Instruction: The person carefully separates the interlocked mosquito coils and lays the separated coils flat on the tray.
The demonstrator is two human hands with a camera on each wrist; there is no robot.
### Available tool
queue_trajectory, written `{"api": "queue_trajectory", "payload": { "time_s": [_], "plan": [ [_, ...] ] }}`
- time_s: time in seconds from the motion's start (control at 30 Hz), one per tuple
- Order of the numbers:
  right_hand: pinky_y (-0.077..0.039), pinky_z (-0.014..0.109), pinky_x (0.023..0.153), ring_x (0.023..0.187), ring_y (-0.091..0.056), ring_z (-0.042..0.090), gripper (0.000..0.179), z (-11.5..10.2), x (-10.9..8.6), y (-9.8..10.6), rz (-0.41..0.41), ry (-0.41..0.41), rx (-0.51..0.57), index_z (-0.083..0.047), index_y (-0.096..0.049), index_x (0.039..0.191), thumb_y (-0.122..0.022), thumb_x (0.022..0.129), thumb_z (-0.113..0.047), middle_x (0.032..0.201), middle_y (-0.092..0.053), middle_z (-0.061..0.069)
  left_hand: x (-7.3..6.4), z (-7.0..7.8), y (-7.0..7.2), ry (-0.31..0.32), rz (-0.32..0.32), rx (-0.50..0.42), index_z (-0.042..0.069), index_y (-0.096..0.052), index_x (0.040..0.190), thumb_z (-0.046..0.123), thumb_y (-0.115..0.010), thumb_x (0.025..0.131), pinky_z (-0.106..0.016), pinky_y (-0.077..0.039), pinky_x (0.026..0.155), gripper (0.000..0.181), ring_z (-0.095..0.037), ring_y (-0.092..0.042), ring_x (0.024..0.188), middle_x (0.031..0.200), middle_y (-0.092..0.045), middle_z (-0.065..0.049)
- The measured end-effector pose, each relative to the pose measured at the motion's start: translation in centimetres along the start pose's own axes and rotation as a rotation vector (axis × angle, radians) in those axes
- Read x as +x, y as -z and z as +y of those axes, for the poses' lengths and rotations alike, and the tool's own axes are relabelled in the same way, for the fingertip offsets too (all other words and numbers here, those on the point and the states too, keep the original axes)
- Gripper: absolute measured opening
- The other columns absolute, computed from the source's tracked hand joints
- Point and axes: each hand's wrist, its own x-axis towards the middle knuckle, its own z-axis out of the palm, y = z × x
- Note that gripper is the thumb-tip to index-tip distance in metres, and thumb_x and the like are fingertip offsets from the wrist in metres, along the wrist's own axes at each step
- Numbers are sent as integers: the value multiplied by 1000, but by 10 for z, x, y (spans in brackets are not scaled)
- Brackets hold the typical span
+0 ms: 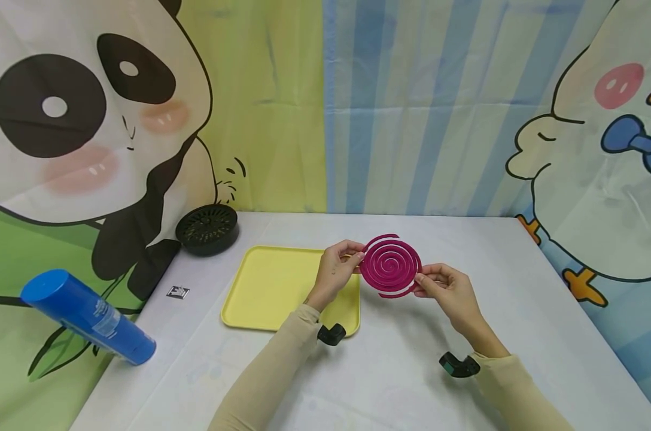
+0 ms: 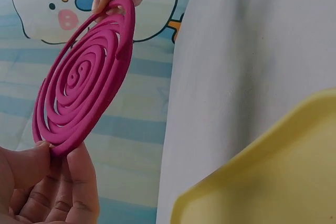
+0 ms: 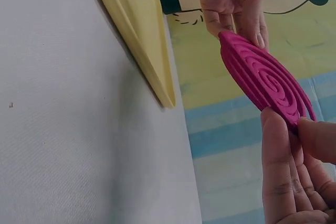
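Note:
A magenta mosquito coil, apparently a double spiral with two loose outer ends, is held up above the table between both hands. My left hand pinches its left rim between thumb and fingers. At the opposite rim, my right hand pinches it low on the right side. The left wrist view shows the coil tilted, its turns lying close together with narrow gaps. From the right wrist the same coil appears nearly edge-on, with fingertips on both ends.
A yellow tray lies on the white table, partly behind the left forearm. A black round slotted holder stands at the back left corner. Along the left edge are a blue spray can and a small metal piece. Printed curtains hang behind.

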Motion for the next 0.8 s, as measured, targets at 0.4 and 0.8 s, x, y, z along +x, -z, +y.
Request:
{"api": "queue_trajectory", "payload": {
  "time_s": [0.4, 0.8],
  "plan": [
    [-63, 32, 75, 85, -77, 27, 24, 4, -1, 1, -12, 102, -14, 8, -59, 113, -67, 97, -8, 100, -69, 18, 1, 0, -1, 59, 14, 39, 8, -73, 106, 8, -68, 97, -27, -63, 71, 10, -14, -70, 79, 97, -72, -7],
    [-61, 28, 79, 90, -76, 18, 18, 6, 0, 1, -22, 171, -34, 5, -60, 113, -65, 96, -1, 107, -63, 18, -1, 2, 0, 99, -19, -12, 0, -72, 109, 6, -67, 97, -24, -62, 67, 14, -12, -67, 74, 92, -71, -10]
  ]
}}
